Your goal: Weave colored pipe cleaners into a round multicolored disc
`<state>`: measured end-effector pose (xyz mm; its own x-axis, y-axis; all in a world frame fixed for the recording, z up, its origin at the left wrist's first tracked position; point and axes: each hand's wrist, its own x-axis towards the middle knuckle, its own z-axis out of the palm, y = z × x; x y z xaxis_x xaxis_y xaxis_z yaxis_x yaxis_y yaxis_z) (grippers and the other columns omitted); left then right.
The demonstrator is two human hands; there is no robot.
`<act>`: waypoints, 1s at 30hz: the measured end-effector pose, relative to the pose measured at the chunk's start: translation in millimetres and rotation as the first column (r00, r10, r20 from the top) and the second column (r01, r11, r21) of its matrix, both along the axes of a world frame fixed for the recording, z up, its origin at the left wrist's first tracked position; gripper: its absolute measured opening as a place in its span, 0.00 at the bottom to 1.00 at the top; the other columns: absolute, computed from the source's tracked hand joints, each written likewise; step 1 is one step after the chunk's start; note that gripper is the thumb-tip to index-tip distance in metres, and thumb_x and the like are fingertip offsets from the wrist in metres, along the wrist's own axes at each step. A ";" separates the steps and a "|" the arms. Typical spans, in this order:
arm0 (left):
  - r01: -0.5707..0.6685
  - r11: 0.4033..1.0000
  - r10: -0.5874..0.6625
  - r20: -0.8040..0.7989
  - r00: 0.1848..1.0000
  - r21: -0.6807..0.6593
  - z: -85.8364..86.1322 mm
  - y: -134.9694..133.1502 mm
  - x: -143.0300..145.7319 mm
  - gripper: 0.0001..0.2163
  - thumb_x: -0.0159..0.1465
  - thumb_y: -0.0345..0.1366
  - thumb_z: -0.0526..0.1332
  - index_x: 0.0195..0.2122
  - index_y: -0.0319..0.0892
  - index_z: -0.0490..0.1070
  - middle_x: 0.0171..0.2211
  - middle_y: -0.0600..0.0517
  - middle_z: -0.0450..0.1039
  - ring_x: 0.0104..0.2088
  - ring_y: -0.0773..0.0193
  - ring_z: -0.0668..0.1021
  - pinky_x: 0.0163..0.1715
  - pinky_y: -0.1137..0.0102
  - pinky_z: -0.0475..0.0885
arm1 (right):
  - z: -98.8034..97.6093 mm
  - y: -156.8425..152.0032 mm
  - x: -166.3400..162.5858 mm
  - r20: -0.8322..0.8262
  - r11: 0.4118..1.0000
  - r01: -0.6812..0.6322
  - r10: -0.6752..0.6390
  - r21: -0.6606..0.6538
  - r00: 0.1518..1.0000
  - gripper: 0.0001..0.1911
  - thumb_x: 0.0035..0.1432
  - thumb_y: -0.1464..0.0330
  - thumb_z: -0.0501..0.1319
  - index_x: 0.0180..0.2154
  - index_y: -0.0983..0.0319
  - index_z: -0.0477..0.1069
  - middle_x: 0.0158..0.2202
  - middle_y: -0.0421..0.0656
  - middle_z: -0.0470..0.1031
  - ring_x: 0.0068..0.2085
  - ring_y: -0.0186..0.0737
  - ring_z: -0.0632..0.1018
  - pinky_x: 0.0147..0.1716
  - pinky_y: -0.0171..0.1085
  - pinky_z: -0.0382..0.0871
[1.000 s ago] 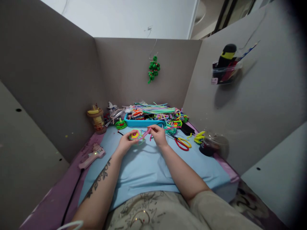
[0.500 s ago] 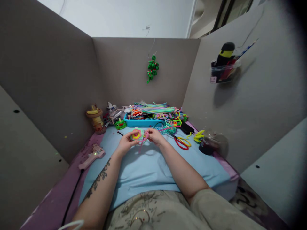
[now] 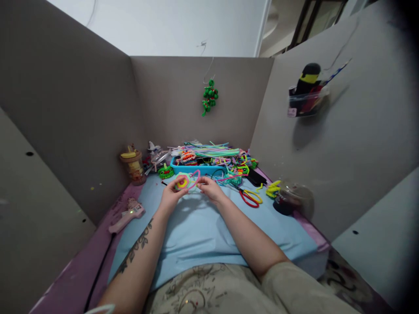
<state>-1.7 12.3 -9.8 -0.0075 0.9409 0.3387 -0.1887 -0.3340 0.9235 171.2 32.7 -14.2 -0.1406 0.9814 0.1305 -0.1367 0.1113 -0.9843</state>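
Observation:
My left hand (image 3: 170, 193) is closed on the edge of a small flat piece of coiled pipe cleaners (image 3: 183, 181), yellow at the middle with pink and mint green around it. From its right side a pink pipe cleaner (image 3: 197, 173) curves up in a loop. My right hand (image 3: 210, 189) has thumb and fingers pinched at the lower end of this loop, just right of the coil. Both hands are raised over the blue cloth (image 3: 196, 231). The exact grip point under the right fingertips is hard to make out.
Behind the hands stands a blue tray (image 3: 199, 169) heaped with pipe cleaners (image 3: 216, 151). Red-and-yellow-handled scissors (image 3: 250, 198), a black phone-like object (image 3: 255, 177) and a dark jar (image 3: 284, 203) lie to the right. A pink glue gun (image 3: 127, 217) and a cup (image 3: 134, 165) are left.
The pink pipe cleaner hung down below the hands before; now it arches upward in a loop. My right hand has opened slightly away from the coil. The view has shifted a little.

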 end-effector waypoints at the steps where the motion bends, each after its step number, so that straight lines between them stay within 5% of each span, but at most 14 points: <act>1: 0.009 1.000 -0.009 0.020 1.000 -0.005 0.2 0.1 -0.4 0.25 0.41 0.33 0.71 0.43 0.41 0.72 0.49 0.46 0.68 0.45 0.55 0.72 0.39 0.65 0.71 | -0.5 0.7 -1.0 -0.008 0.998 0.052 -0.052 0.023 0.999 0.14 0.39 0.64 0.64 0.31 0.61 0.67 0.29 0.37 0.69 0.27 0.30 0.67 0.24 0.30 0.60; 5: 0.127 0.987 -0.119 0.079 0.990 -0.096 1.9 -2.3 -1.7 0.26 0.40 0.32 0.71 0.43 0.41 0.72 0.48 0.46 0.69 0.45 0.56 0.73 0.42 0.64 0.69 | -0.7 4.6 -0.5 -0.071 0.949 0.231 -0.221 0.213 0.973 0.15 0.42 0.64 0.62 0.35 0.60 0.66 0.27 0.37 0.67 0.27 0.32 0.68 0.26 0.31 0.61; 11: 0.302 0.931 -0.284 0.113 0.952 -0.205 6.8 -9.6 -2.5 0.25 0.41 0.30 0.71 0.43 0.41 0.72 0.45 0.47 0.71 0.41 0.59 0.74 0.40 0.67 0.70 | 0.1 7.9 7.2 0.020 0.898 0.284 -0.308 0.337 0.951 0.08 0.46 0.65 0.60 0.30 0.62 0.71 0.27 0.40 0.71 0.28 0.33 0.69 0.28 0.33 0.63; 22: 0.338 0.888 -0.314 0.126 0.941 -0.312 13.2 -12.6 -6.8 0.27 0.42 0.31 0.71 0.45 0.40 0.71 0.38 0.49 0.74 0.31 0.65 0.75 0.32 0.71 0.71 | 14.5 1.6 19.5 -0.032 0.924 0.260 -0.262 0.281 0.965 0.07 0.46 0.65 0.59 0.29 0.61 0.69 0.23 0.38 0.69 0.24 0.31 0.69 0.25 0.32 0.63; 30: 0.412 0.847 -0.406 0.091 0.909 -0.336 12.3 -13.4 -8.9 0.28 0.43 0.32 0.71 0.47 0.40 0.69 0.38 0.46 0.74 0.32 0.64 0.76 0.33 0.70 0.70 | 15.3 -1.8 10.4 -0.170 0.997 0.051 -0.058 -0.050 0.984 0.13 0.37 0.63 0.64 0.25 0.62 0.67 0.19 0.36 0.67 0.21 0.30 0.69 0.21 0.31 0.63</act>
